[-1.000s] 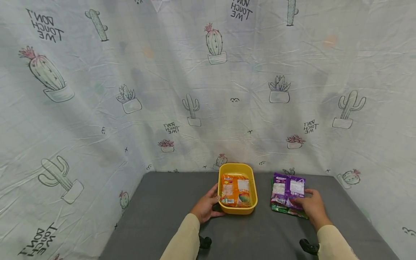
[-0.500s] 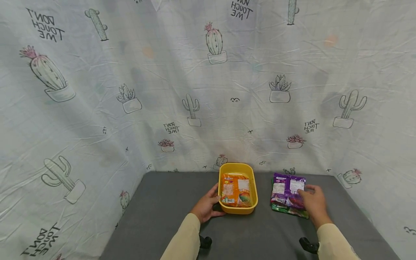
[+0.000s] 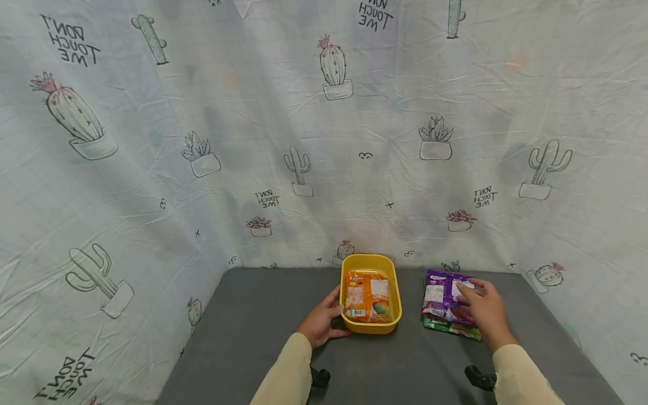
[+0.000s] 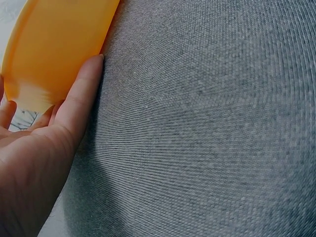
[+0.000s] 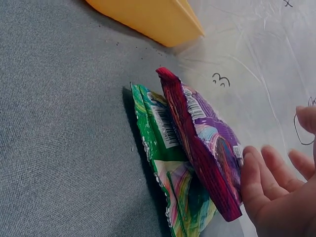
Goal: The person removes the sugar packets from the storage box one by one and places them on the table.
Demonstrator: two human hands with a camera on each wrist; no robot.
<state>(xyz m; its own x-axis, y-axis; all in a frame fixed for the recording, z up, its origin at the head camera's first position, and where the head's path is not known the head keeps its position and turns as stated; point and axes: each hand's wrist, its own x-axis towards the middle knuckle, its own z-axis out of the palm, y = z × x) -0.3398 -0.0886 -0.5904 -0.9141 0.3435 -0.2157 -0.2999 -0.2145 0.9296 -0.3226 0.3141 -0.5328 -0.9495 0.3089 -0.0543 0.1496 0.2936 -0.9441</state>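
My left hand (image 3: 320, 322) grips the near left corner of a yellow plastic basket (image 3: 372, 328), its digits spread around the wall. Inside the basket lies an orange snack packet (image 3: 367, 298) with a fruit picture. To the right, a purple snack packet (image 3: 440, 298) rests on a green packet (image 3: 450, 328). My right hand (image 3: 488, 312) is over the right side of the purple packet. In the right wrist view its loosely bent fingers (image 5: 252, 173) are at the packet's side, touching or very near it, while the thumb stays apart. The left wrist view shows fingers against the basket wall (image 4: 64, 44).
A grey cloth-covered table (image 3: 253, 337) lies underneath everything. Behind and at the sides hangs a pale curtain (image 3: 354, 197) printed with cacti. Black straps with knobs are at both wrists. A gap of bare table separates the basket from the two packets.
My right hand has shifted slightly up and away along the purple packet, its fingers lifting higher over it. The left hand, basket and packets stay nearly where they were.
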